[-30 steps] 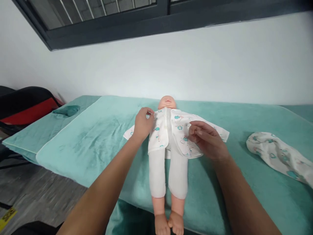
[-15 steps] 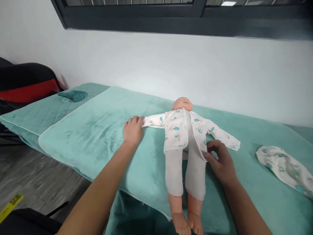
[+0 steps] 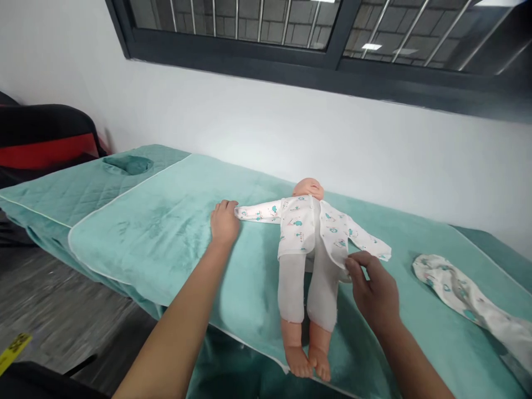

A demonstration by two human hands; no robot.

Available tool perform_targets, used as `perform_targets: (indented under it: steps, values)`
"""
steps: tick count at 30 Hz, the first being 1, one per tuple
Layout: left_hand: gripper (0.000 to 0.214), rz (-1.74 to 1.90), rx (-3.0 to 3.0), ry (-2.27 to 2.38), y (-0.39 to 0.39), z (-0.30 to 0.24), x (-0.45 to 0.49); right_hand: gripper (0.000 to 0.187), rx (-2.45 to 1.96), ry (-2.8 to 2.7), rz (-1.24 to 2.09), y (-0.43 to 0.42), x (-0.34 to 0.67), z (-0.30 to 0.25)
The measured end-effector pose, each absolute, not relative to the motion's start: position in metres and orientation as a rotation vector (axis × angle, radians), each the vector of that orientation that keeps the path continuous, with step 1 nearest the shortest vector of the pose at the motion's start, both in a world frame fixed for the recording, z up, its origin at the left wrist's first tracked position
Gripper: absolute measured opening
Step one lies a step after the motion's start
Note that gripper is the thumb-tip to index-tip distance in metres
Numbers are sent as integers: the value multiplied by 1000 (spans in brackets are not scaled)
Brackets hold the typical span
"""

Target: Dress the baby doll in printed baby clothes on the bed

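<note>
A baby doll (image 3: 308, 188) lies on its back across the bed, head toward the wall and bare feet at the near edge. It has on a white baby shirt (image 3: 296, 224) printed with small teal figures, its front parted, over plain whitish clothing that covers the legs. My left hand (image 3: 225, 223) is closed around the cuff of the sleeve on the left, which is stretched straight out sideways. With thumb and fingers, my right hand (image 3: 372, 285) pinches the shirt's lower front corner on the right. The other sleeve lies slanting down to the right.
A teal velvet cover (image 3: 166, 221) spreads over the bed, with a face hole (image 3: 128, 164) at the left end. Printed white cloth (image 3: 461, 291) lies crumpled on the right. A black and red chair (image 3: 45, 138) stands far left. Behind are a white wall and a barred window (image 3: 233, 19).
My view has tilted up, showing more of the window. My right hand has drawn the shirt corner slightly outward. My left hand keeps its grip on the cuff.
</note>
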State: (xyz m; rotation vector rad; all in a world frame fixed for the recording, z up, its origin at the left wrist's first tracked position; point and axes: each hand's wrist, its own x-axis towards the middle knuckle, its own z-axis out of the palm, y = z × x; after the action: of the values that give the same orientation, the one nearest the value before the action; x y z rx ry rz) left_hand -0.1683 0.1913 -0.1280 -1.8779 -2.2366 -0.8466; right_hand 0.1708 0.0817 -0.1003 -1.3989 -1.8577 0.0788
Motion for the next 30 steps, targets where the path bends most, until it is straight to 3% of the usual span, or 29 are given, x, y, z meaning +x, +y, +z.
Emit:
perform_targets:
  steps: [6, 13, 21, 30]
  values:
    - [35, -865, -2114, -1997, 183, -124, -165, 21, -1287, -2015, 233, 65, 170, -80]
    - [26, -761, -1918, -2174, 191, -127, -159, 21, -1382, -1887, 369, 119, 166, -55]
    - [50, -813, -1653, -2483, 194, -124, -158, 41, -1780, -2037, 266, 238, 115, -24]
    - [21, -1611, -1892, -2168, 199, -134, -175, 34, -1708, -1943, 301, 254, 122, -61]
